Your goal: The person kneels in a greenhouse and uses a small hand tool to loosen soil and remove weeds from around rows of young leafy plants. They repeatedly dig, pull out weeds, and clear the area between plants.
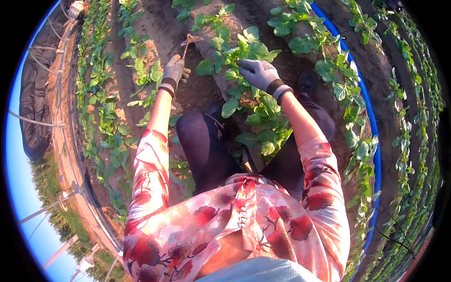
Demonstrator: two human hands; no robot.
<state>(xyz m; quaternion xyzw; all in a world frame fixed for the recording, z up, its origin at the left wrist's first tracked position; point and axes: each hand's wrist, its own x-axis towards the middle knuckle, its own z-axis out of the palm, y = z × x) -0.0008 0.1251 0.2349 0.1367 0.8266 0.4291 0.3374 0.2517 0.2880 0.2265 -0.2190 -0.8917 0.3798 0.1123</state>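
Note:
My left hand [175, 72], in a grey knitted work glove, is closed around the handle of a small hand hoe [189, 42]. The hoe's metal blade points away from me over bare soil, left of the middle row. My right hand [258, 73], gloved the same way, is at the leaves of a green leafy plant [248, 49] in that row. Its fingertips are bent by the stems; whether they grip anything cannot be told. More leafy plants [269, 116] grow between my bent knees, below the right hand.
Rows of seedlings [105, 116] run along soil ridges on both sides. A blue hose [374, 123] lies along the right. My knees [192, 128] flank the middle row. At the far left are hoops and black sheeting [35, 95]. Another person [76, 10] is partly visible at the top left.

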